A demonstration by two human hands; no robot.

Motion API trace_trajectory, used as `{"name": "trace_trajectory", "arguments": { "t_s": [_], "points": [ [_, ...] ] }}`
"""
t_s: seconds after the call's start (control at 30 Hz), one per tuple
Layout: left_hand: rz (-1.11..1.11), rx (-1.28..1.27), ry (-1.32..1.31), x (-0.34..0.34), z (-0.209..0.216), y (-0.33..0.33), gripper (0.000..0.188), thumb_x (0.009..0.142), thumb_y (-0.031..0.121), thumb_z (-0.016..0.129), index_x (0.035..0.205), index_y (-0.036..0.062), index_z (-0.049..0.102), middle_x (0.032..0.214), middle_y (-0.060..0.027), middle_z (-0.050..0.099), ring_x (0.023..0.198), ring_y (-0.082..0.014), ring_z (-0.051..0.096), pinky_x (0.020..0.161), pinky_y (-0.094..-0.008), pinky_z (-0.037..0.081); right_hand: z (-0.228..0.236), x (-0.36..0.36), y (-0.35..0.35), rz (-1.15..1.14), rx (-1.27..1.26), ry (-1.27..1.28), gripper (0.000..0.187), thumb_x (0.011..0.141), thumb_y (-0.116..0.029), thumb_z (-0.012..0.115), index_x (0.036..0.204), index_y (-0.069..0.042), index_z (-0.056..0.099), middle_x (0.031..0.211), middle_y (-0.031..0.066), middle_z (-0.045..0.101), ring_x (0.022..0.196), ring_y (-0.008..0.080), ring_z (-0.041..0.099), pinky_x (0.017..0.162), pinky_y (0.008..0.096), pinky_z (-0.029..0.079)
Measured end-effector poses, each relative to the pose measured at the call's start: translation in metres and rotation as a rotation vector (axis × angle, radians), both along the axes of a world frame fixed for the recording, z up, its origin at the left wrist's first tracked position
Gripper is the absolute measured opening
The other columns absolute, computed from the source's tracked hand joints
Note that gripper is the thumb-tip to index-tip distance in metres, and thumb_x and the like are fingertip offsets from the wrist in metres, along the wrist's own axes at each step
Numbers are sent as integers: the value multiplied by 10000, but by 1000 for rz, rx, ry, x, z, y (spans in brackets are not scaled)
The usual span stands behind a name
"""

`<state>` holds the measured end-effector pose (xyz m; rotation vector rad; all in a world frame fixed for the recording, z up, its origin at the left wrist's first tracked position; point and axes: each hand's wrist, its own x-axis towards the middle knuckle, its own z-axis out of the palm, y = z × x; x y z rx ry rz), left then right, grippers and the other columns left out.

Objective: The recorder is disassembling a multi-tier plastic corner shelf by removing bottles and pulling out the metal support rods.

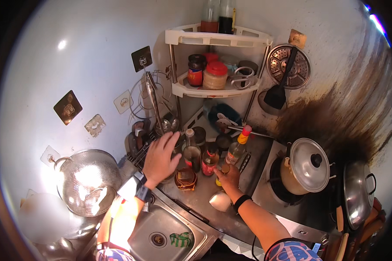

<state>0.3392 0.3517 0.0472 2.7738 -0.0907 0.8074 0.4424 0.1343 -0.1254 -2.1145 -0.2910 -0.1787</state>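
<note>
- Standing at a steel counter (204, 195) in a kitchen corner, a person works both hands among a cluster of bottles.
- Left hand (160, 157): fingers spread, palm down, reaching over the counter's back left part; whether it touches anything beneath cannot be told. A watch sits on that wrist.
- Right hand (228, 176): closed round a small yellow bottle (224, 169) standing on the counter, fingers wrapped over its top; a dark band on the wrist.
- Dark bottle (191, 152): upright, just right of the left hand.
- Red-label bottle (210, 160): upright, between the dark bottle and the right hand.
- Red-capped bottle (238, 147): clear body, yellow neck, tilted, behind the right hand.
- Brown jar (186, 178): squat, near the counter's front, below the left hand.
- White bowl (220, 201): upturned by the right wrist.
- Sink (161, 235): steel, in front of the counter, a green cloth (180, 239) in it.
- Colander (88, 182): mesh, left of the sink.
- Pot (304, 167): lidded, on the stove at right.
- Wok (357, 193): further right, at the edge.
- Corner rack (217, 39): white, two tiers, with jars and bottles.
- Steamer plate (289, 65) and black spatula (278, 93): hung on the wall, right of the rack.
</note>
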Motion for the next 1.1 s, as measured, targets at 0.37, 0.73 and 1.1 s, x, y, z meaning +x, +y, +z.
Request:
{"name": "trace_trajectory", "arguments": {
  "t_s": [0.37,0.73,1.1],
  "points": [
    [-51,426,-305,104,154,4,662,660,122,681,1249,22,396,1238,-162,421,1113,-323,436,936,-396,347,52,3,-21,-12,-295,11,746,575,-134,707,1233,-9,378,1146,219,477,1025,379,495,873,431,405],
    [71,455,-318,163,188,29,749,651,140,701,1296,24,338,1304,-155,381,1211,-305,367,983,-418,313,274,62,-51,679,284,483,441,799,-101,622,1195,15,465,1019,77,544,874,120,529,746,237,450],
    [85,353,-240,168,189,39,784,675,108,682,1352,86,286,1365,-171,313,1270,-343,291,1026,-457,249,458,199,-46,387,24,-147,478,778,-233,615,1202,-57,484,943,30,565,811,122,520,672,267,455]
  ]
}}
